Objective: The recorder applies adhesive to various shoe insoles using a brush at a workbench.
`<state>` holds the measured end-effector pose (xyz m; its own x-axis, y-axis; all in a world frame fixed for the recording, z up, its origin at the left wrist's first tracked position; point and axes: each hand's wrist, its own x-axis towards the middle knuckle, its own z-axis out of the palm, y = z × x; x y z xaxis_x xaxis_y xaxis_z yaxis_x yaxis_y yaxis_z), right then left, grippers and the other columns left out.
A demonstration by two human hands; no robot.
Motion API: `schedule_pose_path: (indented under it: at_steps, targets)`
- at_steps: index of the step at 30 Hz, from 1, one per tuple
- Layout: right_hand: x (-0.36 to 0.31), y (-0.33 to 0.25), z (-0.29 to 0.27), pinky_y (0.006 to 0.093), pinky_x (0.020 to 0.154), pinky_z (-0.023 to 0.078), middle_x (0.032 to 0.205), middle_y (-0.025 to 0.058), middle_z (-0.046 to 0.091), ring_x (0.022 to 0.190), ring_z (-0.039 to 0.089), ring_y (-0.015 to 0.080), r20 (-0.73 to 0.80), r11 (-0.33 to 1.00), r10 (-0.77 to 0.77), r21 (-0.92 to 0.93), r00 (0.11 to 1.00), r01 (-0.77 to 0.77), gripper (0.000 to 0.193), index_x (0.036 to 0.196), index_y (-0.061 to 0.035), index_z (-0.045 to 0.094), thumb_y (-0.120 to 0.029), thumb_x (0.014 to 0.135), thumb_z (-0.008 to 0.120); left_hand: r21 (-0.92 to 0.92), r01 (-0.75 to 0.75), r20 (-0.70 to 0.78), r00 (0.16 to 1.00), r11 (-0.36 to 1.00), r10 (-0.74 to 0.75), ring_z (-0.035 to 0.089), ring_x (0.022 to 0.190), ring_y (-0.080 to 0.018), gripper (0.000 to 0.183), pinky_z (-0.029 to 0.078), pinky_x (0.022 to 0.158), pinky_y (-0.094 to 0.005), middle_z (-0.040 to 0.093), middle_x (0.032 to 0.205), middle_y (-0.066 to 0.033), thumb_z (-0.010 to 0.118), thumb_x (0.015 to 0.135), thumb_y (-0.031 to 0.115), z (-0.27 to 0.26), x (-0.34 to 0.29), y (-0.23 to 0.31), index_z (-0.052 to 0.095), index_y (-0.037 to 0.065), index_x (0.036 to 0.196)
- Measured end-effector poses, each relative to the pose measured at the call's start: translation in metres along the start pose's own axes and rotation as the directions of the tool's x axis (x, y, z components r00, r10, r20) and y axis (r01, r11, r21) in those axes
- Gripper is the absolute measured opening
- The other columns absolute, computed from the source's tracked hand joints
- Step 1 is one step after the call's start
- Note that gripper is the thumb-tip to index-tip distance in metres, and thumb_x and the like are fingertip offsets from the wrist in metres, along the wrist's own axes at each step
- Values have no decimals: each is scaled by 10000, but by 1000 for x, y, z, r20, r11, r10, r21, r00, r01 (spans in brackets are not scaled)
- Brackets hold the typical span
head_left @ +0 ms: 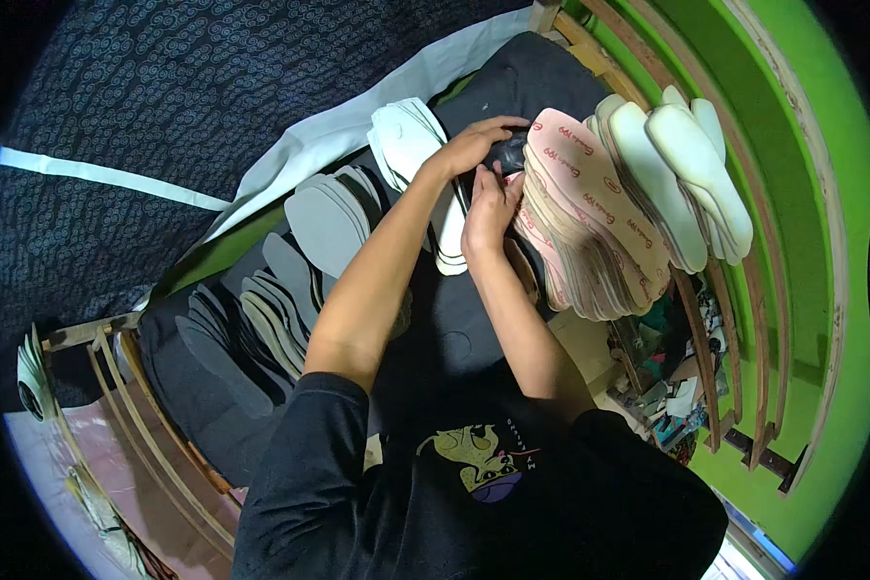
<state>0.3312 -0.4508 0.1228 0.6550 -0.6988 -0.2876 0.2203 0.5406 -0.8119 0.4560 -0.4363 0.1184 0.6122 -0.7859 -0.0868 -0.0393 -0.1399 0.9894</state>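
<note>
My left hand (470, 147) stretches its fingers out flat over a dark, slightly shiny piece (509, 152) on the black padded surface. Just below it, my right hand (493, 208) has its fingers extended and its edge against a fanned stack of pink printed insoles (590, 184). Neither hand visibly grips anything, though the right fingertips partly overlap the dark piece. Beside my left wrist lies a stack of white insoles (406, 140), partly covered by the forearm. Another white insole (449, 232) shows between my arms.
Cream insoles (696, 159) lie at the right beyond the pink stack. Grey insole pieces (327, 227) and dark grey ones (224, 353) are fanned out at the left. Wooden slats (759, 290) rise along the green wall. A patterned dark cloth (213, 87) hangs at the far left.
</note>
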Motion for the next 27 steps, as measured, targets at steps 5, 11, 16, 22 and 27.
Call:
schedule_pose_path:
  at_steps: [5,11,16,22,27]
  targets:
    - [12,2,-3,384,1251,303,1603,252,332,1507,360,302,35,998,-44,-41,998,45,852,1677,-62,142,26,947,572,-102,-39,54,998,994,45,537,1400,-261,473,391,1204,-377,601,1501,-117,560,1031,145,2,4,-5,580,65,1497]
    - [3,1,-6,439,1272,261,1718,235,207,1591,254,356,125,982,-74,-164,989,94,955,1697,-57,61,62,910,589,-129,-62,-59,997,990,55,541,1403,-237,586,394,1219,-380,607,1480,-102,704,923,-7,-1,-18,-11,568,68,1488]
    - [-14,-9,2,472,1265,290,1712,241,165,1581,267,390,229,976,-108,-160,968,147,974,1683,-51,83,75,876,614,-165,-72,-172,984,984,43,575,1353,-206,561,435,1173,-367,628,1430,-75,733,908,-38,-8,-46,4,598,72,1441]
    - [-31,-23,0,496,1134,454,1647,215,328,1405,473,388,476,817,-294,-325,829,476,803,1609,-59,324,-9,875,647,-125,-215,-476,869,969,132,583,1327,-228,563,483,1093,-374,610,1427,-83,774,905,-7,-8,-104,51,590,60,1433]
    - [-48,-65,7,457,1129,347,1445,164,602,1316,553,336,744,433,-452,-299,491,851,619,1466,-53,551,-142,882,735,-30,-263,-617,764,964,190,641,1210,-212,545,536,985,-354,629,1363,-113,784,933,40,-4,-193,86,561,5,1430]
